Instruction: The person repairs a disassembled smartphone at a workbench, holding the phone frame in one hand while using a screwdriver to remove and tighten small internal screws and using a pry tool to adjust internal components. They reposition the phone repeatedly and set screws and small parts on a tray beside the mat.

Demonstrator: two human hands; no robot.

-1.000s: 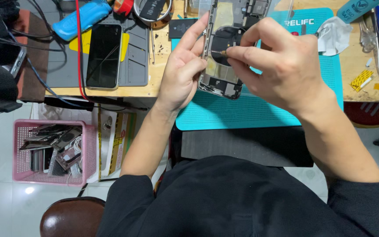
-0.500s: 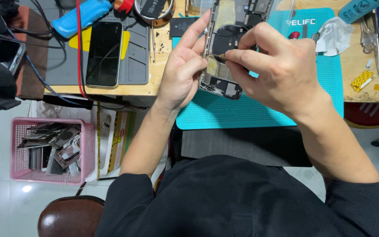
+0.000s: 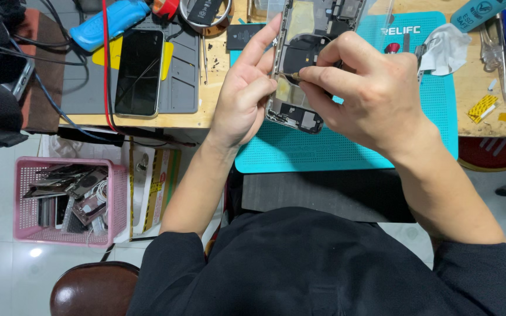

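Right grip: right hand (image 3: 376,99) pinches a thin, small-tipped tool (image 3: 293,76) between thumb and forefinger, tip down on the opened phone (image 3: 300,64).
Left grip: left hand (image 3: 242,96) steadies the phone's left edge, fingers straight along the frame, thumb below; loose, not clenched.
Phone: tilted up over the teal mat (image 3: 346,149) at the near edge of the desk (image 3: 206,114), back off, dark round coil and boards showing.
Doing it well: I judge that the frame should stay braced and the tip low and gentle, since the parts look fragile.
Far left: a whole dark phone (image 3: 139,71) on a grey mat.
Container: pink basket (image 3: 24,175) on the floor, near left, filled with phone frames and parts.
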